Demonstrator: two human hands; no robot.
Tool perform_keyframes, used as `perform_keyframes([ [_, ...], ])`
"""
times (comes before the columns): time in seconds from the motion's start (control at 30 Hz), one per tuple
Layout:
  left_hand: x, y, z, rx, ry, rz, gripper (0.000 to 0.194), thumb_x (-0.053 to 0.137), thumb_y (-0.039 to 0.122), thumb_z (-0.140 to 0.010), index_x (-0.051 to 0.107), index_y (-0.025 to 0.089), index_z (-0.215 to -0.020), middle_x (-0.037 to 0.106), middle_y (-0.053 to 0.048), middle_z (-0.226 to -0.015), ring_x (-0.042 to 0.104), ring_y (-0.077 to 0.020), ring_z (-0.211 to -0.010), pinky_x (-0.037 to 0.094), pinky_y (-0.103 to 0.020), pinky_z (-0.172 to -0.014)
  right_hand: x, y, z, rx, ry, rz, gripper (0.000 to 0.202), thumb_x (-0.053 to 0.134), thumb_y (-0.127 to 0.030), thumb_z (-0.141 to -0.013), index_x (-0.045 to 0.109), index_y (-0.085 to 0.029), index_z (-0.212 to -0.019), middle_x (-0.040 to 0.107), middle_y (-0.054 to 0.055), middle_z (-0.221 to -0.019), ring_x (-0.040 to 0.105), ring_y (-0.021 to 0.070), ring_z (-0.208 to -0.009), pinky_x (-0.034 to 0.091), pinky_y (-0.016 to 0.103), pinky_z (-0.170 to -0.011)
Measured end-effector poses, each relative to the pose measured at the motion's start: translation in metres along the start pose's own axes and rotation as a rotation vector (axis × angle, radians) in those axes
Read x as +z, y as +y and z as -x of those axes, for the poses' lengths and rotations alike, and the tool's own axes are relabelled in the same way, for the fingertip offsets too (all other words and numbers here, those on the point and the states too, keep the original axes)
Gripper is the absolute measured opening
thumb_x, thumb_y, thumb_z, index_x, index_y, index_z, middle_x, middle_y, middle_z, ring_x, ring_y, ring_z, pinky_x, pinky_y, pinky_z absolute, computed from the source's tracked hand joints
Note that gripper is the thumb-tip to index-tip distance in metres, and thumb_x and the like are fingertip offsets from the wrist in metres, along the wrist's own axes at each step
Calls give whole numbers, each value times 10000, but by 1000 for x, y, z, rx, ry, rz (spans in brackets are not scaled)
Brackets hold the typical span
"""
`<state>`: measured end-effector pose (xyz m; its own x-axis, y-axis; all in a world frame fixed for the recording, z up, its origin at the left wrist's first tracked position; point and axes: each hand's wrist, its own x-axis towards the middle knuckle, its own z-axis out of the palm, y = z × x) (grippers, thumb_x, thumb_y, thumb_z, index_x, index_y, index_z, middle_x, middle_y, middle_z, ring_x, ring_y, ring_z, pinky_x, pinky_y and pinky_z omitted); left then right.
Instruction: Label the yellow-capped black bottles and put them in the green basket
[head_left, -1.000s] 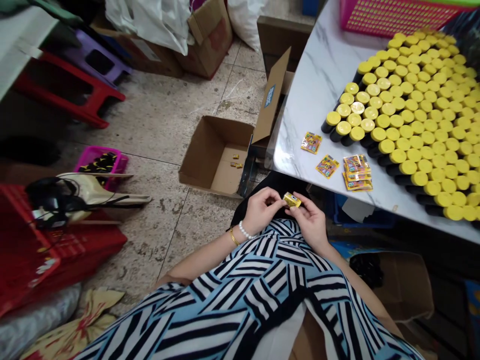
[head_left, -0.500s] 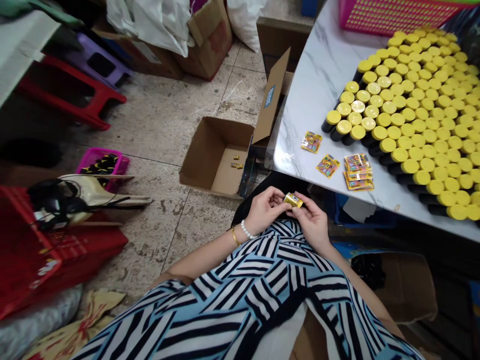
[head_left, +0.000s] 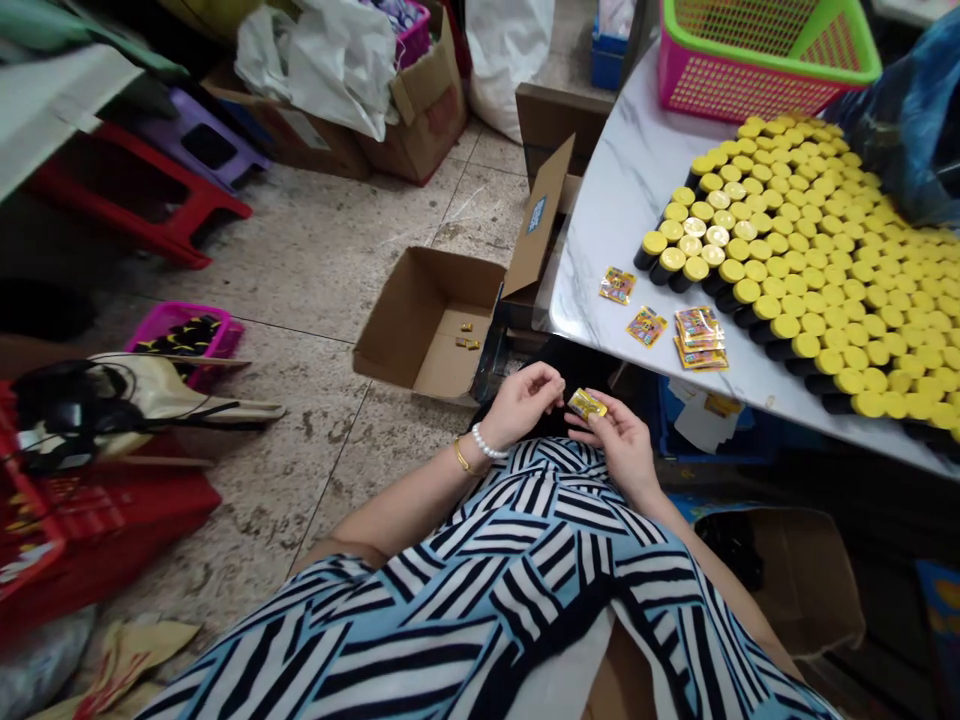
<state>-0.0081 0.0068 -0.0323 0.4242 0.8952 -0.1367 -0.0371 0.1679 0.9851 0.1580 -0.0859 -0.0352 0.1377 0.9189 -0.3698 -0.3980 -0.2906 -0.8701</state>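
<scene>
My right hand (head_left: 621, 442) pinches a small shiny yellow packet (head_left: 587, 404), folded or rolled up, between thumb and fingers above my lap. Just left of it, my left hand (head_left: 525, 405) is apart from the packet, its fingers curled and the tips pressed together; whether anything small is between them I cannot make out. Several similar yellow pieces (head_left: 466, 343) lie in an open cardboard box (head_left: 397, 320) on the floor. On the table edge are a flat colourful packet (head_left: 617, 285), a second flat packet (head_left: 646, 326) and a small stack of packets (head_left: 701, 340).
The marble-patterned table (head_left: 592, 230) holds many black tubes with yellow caps (head_left: 817, 260) and a pink-green basket (head_left: 750, 90). An open carton (head_left: 536, 225) stands against it. On the floor at left are a pink basket (head_left: 217, 345), red crate (head_left: 150, 530) and red stool (head_left: 187, 220).
My left hand has come off the yellow packet and moved slightly away, leaving it in my right hand alone. The camera view has tilted up a little, showing more of the basket.
</scene>
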Motion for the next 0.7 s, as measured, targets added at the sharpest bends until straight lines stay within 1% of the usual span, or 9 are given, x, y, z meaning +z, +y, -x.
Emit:
perform_keyframes([
  [0.07, -1, 4, 4, 71, 43, -28, 274, 699, 427, -921, 637, 162, -948, 657, -29, -832, 601, -108, -699, 496, -221, -625, 2, -1, 3, -30, -9, 21, 479, 782, -404, -865, 655, -242, -1297, 755, 89, -1233, 776, 256, -1037, 677, 428, -880],
  [0.13, 1, 4, 8, 103, 35, -85, 312, 774, 398, -863, 657, 174, -1046, 669, -41, -914, 634, -127, -783, 519, -225, -663, 4, -2, 5, -68, -41, 43, 523, 781, -395, -865, 628, -246, -1343, 733, 91, -1292, 757, 256, -1094, 669, 436, -918],
  [0.17, 3, 3, 10, 106, 27, -114, 352, 815, 385, -825, 667, 179, -1068, 675, -45, -941, 647, -136, -815, 532, -231, -684, 5, -2, 5, -82, -60, 53, 549, 781, -389, -866, 611, -250, -1370, 718, 90, -1325, 744, 256, -1127, 663, 436, -939],
  [0.23, 9, -1, 12, 83, 31, -124, 378, 864, 376, -765, 690, 173, -1032, 692, -51, -955, 667, -148, -835, 558, -251, -722, 7, 0, 5, -99, -83, 71, 593, 773, -379, -875, 575, -259, -1421, 689, 85, -1380, 721, 251, -1178, 651, 432, -975],
  [0.33, 15, -7, 10, -8, 64, -6, 351, 859, 402, -761, 694, 153, -945, 721, -48, -872, 694, -158, -767, 588, -284, -698, 6, 4, 3, -121, -83, 114, 607, 737, -390, -907, 543, -259, -1468, 680, 81, -1395, 719, 243, -1185, 638, 437, -1010],
  [0.4, 16, -8, 7, -35, 86, 35, 332, 849, 414, -764, 698, 146, -889, 727, -44, -828, 696, -157, -712, 592, -286, -653, 3, 8, 1, -132, -76, 155, 600, 718, -408, -921, 545, -245, -1471, 700, 83, -1362, 736, 242, -1152, 636, 451, -1014],
  [0.53, 18, -10, 1, -9, 128, -4, 290, 824, 408, -774, 715, 140, -789, 720, -38, -794, 662, -133, -630, 559, -254, -576, -2, 17, -1, -147, -55, 221, 627, 730, -413, -908, 538, -246, -1480, 711, 75, -1347, 757, 240, -1108, 631, 454, -1015],
  [0.63, 19, -17, -2, -46, 146, -66, 272, 794, 395, -797, 708, 139, -765, 694, -23, -703, 615, -118, -557, 502, -235, -526, -5, 21, -1, -142, -23, 247, 639, 731, -423, -902, 530, -262, -1486, 724, 68, -1327, 762, 239, -1101, 631, 450, -1006],
  [0.7, 19, -23, -3, -58, 171, -133, 266, 763, 394, -824, 690, 145, -765, 677, -15, -662, 596, -120, -545, 469, -233, -521, -7, 23, -1, -151, 6, 282, 635, 733, -433, -898, 536, -267, -1479, 740, 69, -1292, 757, 243, -1114, 624, 455, -1014],
])
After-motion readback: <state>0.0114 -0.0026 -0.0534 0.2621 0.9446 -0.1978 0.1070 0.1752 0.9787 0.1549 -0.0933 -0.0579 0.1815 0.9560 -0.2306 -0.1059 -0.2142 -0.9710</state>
